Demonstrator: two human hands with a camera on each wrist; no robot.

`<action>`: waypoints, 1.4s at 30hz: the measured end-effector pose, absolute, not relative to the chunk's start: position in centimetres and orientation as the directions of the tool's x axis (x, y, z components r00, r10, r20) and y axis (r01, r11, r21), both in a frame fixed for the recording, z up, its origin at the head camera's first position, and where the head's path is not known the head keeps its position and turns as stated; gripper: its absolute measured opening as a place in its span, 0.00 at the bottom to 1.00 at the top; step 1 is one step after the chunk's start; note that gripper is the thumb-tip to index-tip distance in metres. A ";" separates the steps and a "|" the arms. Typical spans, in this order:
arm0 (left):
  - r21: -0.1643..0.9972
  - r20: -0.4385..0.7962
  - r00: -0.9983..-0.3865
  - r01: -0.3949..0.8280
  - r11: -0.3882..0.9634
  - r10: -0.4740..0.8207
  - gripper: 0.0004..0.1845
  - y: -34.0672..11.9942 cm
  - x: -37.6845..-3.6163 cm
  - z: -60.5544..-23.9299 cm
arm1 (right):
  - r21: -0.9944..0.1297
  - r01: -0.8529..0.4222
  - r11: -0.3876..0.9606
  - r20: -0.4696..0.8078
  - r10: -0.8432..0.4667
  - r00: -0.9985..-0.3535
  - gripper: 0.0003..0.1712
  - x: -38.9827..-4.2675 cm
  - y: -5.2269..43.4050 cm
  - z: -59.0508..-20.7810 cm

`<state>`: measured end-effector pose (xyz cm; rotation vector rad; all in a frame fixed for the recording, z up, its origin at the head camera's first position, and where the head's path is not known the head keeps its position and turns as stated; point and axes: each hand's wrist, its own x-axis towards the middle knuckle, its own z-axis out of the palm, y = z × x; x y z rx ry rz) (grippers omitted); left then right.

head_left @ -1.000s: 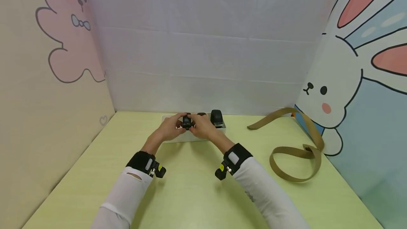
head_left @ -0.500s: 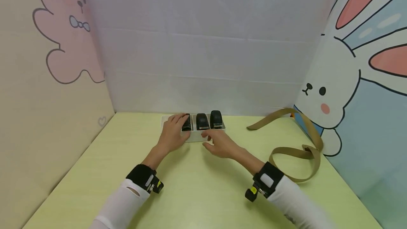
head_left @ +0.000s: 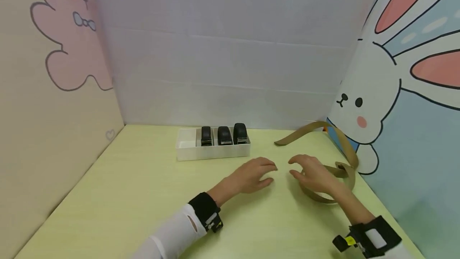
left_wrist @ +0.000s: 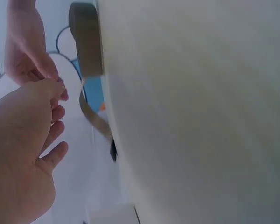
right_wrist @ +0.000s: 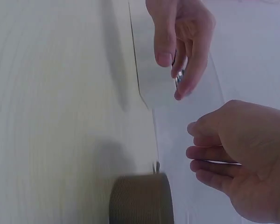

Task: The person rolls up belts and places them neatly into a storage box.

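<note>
Looking across the green table (head_left: 143, 195), the white tray (head_left: 212, 153) at the back already has three black rolled belts (head_left: 223, 135) standing in its compartments, with one slot at the left end empty. What's left, I'd say, is the tan belt (head_left: 336, 171): unrolled, flat webbing, looping loosely near the right wall. Both hands hover low over the table just beside it, left hand (head_left: 251, 177) and right hand (head_left: 314, 173), grip open on each, fingers loosely curled, holding nothing
</note>
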<state>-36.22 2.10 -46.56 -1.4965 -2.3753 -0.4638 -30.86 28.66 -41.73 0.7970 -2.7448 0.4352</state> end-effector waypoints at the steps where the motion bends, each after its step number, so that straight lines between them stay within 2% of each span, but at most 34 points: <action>1: 0.089 0.386 -0.396 0.915 0.393 0.833 0.20 3.4 -35.7 -46.5 | -0.207 -0.527 0.824 0.327 -0.450 -0.831 0.12 -30.8 30.0 -41.7; 6: -0.079 0.303 -0.312 0.933 0.350 0.900 0.24 8.8 -33.5 -46.0 | -0.149 -0.384 0.911 0.366 -0.310 -0.877 0.12 -30.9 36.3 -41.5; 9: -0.169 0.261 -0.280 0.929 0.329 0.924 0.23 11.0 -32.7 -46.2 | -0.138 -0.269 0.953 0.332 -0.211 -0.919 0.10 -31.1 39.3 -41.4; 12: -0.195 0.221 -0.268 0.930 0.312 0.938 0.19 12.3 -32.2 -46.3 | -0.160 -0.152 0.975 0.242 -0.111 -0.964 0.17 -31.1 41.5 -41.6; 15: -0.183 0.214 -0.271 0.933 0.311 0.938 0.14 12.5 -31.8 -46.4 | -0.194 -0.077 0.978 0.183 -0.041 -0.982 0.22 -30.9 42.5 -42.3; 20: -0.186 0.221 -0.285 0.926 0.327 0.933 0.09 11.7 -31.6 -45.8 | -0.218 -0.061 0.974 0.218 -0.012 -0.976 0.28 -30.8 42.6 -42.7; 26: -0.084 0.162 -0.332 0.933 0.349 0.929 0.05 8.6 -32.2 -45.5 | -0.318 -0.099 0.943 0.184 -0.041 -0.982 0.25 -30.3 40.5 -41.9; 31: -0.002 0.120 -0.377 0.925 0.380 0.918 0.06 3.5 -32.5 -44.9 | -0.454 -0.083 0.887 0.143 -0.019 -0.989 0.17 -29.5 37.0 -41.5; 34: 0.037 0.105 -0.412 0.911 0.411 0.905 0.06 0.3 -32.6 -44.8 | -0.521 -0.069 0.851 0.136 0.003 -0.991 0.15 -28.9 35.0 -41.6; 37: 0.079 0.095 -0.454 0.891 0.448 0.886 0.06 -3.0 -32.9 -44.9 | -0.572 -0.064 0.818 0.129 0.013 -0.992 0.14 -28.0 33.0 -41.5; 42: 0.143 0.097 -0.516 0.853 0.501 0.851 0.07 -8.4 -33.0 -44.4 | -0.577 -0.071 0.814 0.091 -0.022 -0.996 0.19 -26.4 29.2 -41.2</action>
